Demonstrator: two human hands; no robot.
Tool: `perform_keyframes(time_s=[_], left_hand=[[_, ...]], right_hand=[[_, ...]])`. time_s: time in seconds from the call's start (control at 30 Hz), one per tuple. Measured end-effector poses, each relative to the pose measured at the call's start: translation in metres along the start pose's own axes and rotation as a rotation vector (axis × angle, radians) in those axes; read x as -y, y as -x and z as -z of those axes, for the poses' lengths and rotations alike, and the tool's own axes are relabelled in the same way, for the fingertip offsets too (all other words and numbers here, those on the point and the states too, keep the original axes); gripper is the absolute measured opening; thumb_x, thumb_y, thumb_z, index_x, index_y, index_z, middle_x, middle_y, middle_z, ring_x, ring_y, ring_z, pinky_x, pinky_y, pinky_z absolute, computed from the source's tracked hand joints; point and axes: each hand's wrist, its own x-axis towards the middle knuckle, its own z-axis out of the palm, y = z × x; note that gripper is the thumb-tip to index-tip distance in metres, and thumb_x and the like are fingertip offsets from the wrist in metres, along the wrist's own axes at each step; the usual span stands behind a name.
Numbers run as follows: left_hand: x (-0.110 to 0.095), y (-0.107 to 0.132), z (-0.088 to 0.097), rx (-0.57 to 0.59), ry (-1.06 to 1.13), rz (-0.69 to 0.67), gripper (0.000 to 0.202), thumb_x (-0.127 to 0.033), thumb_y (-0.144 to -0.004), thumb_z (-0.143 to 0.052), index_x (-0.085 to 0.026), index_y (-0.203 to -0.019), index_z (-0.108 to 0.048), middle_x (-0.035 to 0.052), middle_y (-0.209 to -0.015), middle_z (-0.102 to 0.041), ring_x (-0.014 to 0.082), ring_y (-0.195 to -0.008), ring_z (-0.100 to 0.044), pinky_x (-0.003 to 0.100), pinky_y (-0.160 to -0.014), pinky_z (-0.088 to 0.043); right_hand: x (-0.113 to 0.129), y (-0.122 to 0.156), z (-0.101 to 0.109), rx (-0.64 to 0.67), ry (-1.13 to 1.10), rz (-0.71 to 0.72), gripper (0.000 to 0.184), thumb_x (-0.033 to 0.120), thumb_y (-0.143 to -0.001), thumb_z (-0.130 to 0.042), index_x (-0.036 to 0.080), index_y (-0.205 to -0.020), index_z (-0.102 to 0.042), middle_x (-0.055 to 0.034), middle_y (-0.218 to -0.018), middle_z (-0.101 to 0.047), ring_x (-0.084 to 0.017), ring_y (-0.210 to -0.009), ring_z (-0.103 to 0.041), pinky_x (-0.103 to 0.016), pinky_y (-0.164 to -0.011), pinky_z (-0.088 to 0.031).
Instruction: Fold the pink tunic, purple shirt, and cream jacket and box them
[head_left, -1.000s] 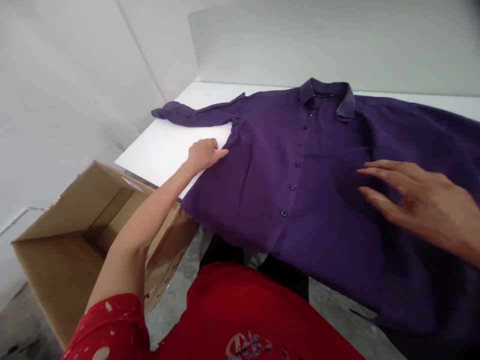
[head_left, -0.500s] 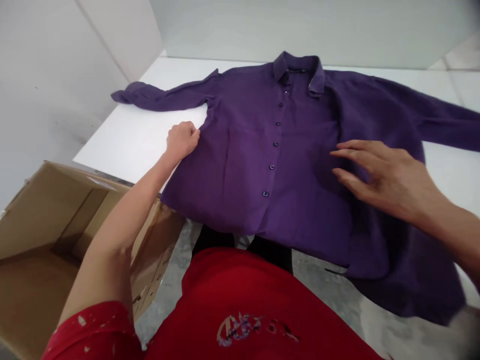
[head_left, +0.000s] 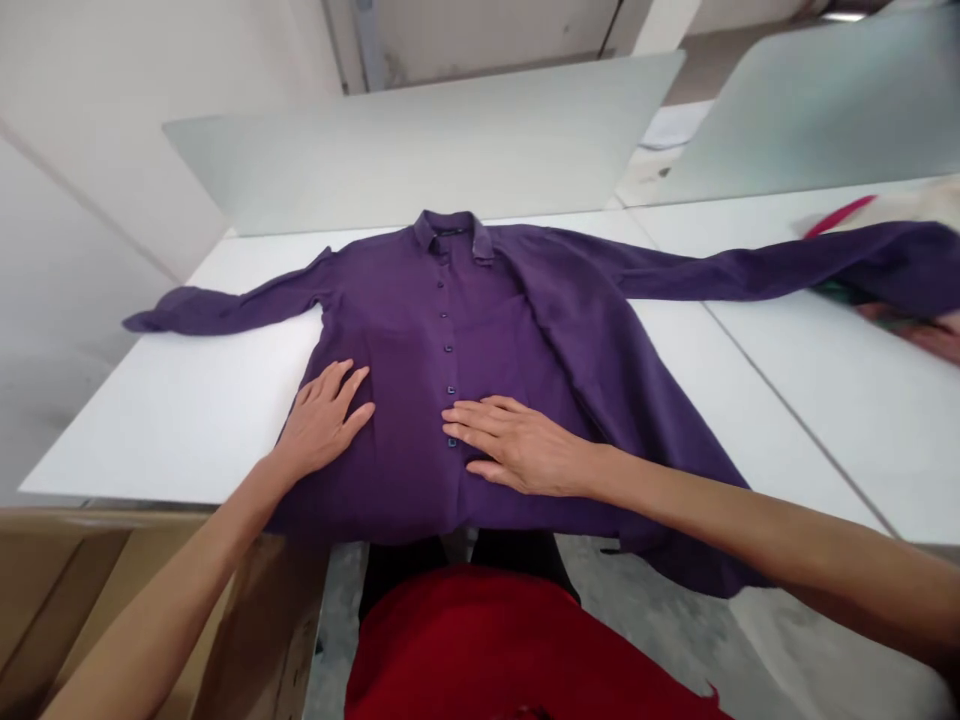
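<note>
A purple button-up shirt (head_left: 409,330) lies spread on the white table, its collar (head_left: 450,232) at the far side and its lower hem hanging over the near edge. My left hand (head_left: 319,415) rests flat on the left front panel, fingers spread. Over the row of dark buttons lies my right hand (head_left: 525,445), fingers stretched out to the left and covering part of the placket. The left sleeve (head_left: 225,308) reaches out across the table. On the right, the other sleeve (head_left: 697,275) stretches far out, and the right front panel is folded back over itself.
Under the right cuff lies a multicoloured pile of cloth (head_left: 900,315). An open cardboard box (head_left: 262,610) stands below the table's near left side. Frosted partitions (head_left: 420,150) line the back of the white table (head_left: 180,420).
My left hand has let go of the shirt's side edge and now lies flat on it. My right hand has moved left onto the buttons. The view has tilted up and shifted right.
</note>
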Motion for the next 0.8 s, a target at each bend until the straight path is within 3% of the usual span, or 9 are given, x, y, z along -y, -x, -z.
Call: perform_keyframes(time_s=[0.17,0.3,0.37,0.47,0.53,0.6,0.7,0.8], left_hand=[[-0.016,-0.004,0.009,-0.044,0.029,-0.071,0.058,-0.047,-0.109,-0.039,-0.017,-0.158,-0.048,0.0179,-0.167,-0.043,0.0375,-0.155,-0.040,0.060,-0.122,-0.041],[-0.048,-0.018,0.018,-0.073,0.081,-0.219,0.050,-0.043,-0.108,-0.044,-0.018,-0.149,-0.057,0.0184,-0.161,-0.050,0.0347,-0.151,-0.046,0.058,-0.119,-0.044],[-0.067,-0.032,0.020,-0.058,0.133,-0.273,0.046,-0.041,-0.107,-0.047,-0.018,-0.144,-0.060,0.0187,-0.158,-0.053,0.0334,-0.148,-0.049,0.056,-0.119,-0.045],[-0.096,-0.055,0.019,-0.029,0.200,-0.336,0.040,-0.037,-0.104,-0.052,-0.018,-0.138,-0.063,0.0180,-0.154,-0.056,0.0333,-0.143,-0.054,0.054,-0.117,-0.047],[-0.118,-0.067,0.018,-0.026,0.247,-0.376,0.036,-0.035,-0.103,-0.055,-0.018,-0.133,-0.066,0.0166,-0.149,-0.060,0.0322,-0.137,-0.058,0.052,-0.114,-0.049],[-0.140,-0.073,0.018,-0.019,0.325,-0.410,0.032,-0.032,-0.101,-0.056,-0.017,-0.127,-0.068,0.0154,-0.139,-0.066,0.0294,-0.128,-0.064,0.048,-0.110,-0.052],[-0.171,-0.069,0.021,0.071,0.496,-0.400,0.027,-0.032,-0.102,-0.055,-0.016,-0.117,-0.071,0.0123,-0.117,-0.073,0.0244,-0.108,-0.071,0.042,-0.102,-0.056],[-0.194,-0.058,0.021,0.243,0.687,-0.325,0.029,-0.039,-0.102,-0.054,-0.017,-0.111,-0.072,0.0092,-0.103,-0.075,0.0223,-0.096,-0.072,0.041,-0.097,-0.058]], right_hand=[[-0.020,0.016,0.029,-0.120,-0.010,-0.122,0.047,0.039,-0.110,-0.049,0.017,-0.150,-0.062,-0.0157,-0.151,-0.060,-0.026,-0.140,-0.057,-0.046,-0.117,-0.047],[-0.029,0.058,0.053,-0.203,0.112,-0.411,0.038,0.035,-0.109,-0.047,0.019,-0.135,-0.070,-0.0136,-0.123,-0.074,-0.027,-0.108,-0.073,-0.043,-0.096,-0.056],[-0.022,0.078,0.057,-0.158,0.188,-0.577,0.037,0.040,-0.108,-0.046,0.020,-0.125,-0.073,-0.0108,-0.110,-0.077,-0.025,-0.088,-0.074,-0.038,-0.076,-0.055],[-0.003,0.093,0.054,0.008,0.306,-0.763,0.044,0.055,-0.104,-0.050,0.019,-0.114,-0.074,-0.0106,-0.105,-0.077,-0.024,-0.072,-0.072,-0.031,-0.052,-0.038],[0.008,0.092,0.051,0.113,0.371,-0.839,0.047,0.058,-0.102,-0.051,0.018,-0.108,-0.074,-0.0129,-0.107,-0.076,-0.025,-0.070,-0.071,-0.030,-0.049,-0.027],[0.011,0.087,0.050,0.175,0.394,-0.902,0.043,0.050,-0.104,-0.047,0.016,-0.106,-0.073,-0.0145,-0.106,-0.075,-0.025,-0.070,-0.070,-0.031,-0.050,-0.022],[0.002,0.086,0.053,0.135,0.279,-0.981,0.033,0.034,-0.103,-0.045,0.017,-0.103,-0.073,-0.0133,-0.102,-0.075,-0.025,-0.071,-0.068,-0.031,-0.053,-0.025],[-0.014,0.094,0.063,-0.115,-0.132,-1.053,0.024,0.040,-0.095,-0.058,0.020,-0.091,-0.071,-0.0078,-0.086,-0.072,-0.021,-0.067,-0.062,-0.031,-0.057,-0.035]])
